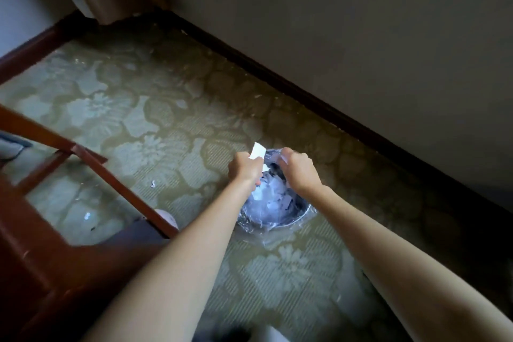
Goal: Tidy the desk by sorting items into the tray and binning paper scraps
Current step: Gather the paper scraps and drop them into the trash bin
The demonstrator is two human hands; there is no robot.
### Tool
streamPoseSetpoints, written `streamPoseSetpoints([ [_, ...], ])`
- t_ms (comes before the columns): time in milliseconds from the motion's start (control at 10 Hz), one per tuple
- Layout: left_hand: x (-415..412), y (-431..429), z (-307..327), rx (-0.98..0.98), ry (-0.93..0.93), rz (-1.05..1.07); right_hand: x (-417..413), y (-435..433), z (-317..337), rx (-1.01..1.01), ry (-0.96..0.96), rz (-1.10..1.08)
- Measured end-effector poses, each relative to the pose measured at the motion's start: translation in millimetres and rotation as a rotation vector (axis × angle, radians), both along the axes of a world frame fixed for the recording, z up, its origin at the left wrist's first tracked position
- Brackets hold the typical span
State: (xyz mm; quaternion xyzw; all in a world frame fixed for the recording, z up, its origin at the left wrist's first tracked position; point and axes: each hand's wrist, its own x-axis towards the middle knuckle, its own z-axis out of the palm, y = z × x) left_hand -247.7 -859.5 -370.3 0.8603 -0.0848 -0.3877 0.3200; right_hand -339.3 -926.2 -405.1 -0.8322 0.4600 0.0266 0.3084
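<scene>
Open carpet (pixel 155 108) lay around the bin (pixel 280 223); a chair frame (pixel 116 175) crowded its left, and the wall (pixel 361 50) stood beyond.

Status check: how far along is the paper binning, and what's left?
Done: torn white paper scraps already lie in the round plastic-lined bin. In hand: the left hand pinches a white paper piece over it; the right hand is curled alongside, contents unclear. Left: two small white bits on the patterned carpet. The desk and tray are out of view.
</scene>
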Motion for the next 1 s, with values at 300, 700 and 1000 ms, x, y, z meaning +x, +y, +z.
streamPoseSetpoints([
  [300,1.9,-30.2,-82.2,0.129,0.254,-0.035,-0.1,-27.8,-81.7,0.069,0.233,0.172],
  [700,9.1,-17.7,-114.0,0.189,0.157,-0.186,-1.6,-21.3,-118.2,0.192,0.292,0.246],
  [1000,19.4,13.3,-50.3,0.194,-0.003,-0.308,-1.4,1.8,-64.0,0.168,0.258,0.253],
])
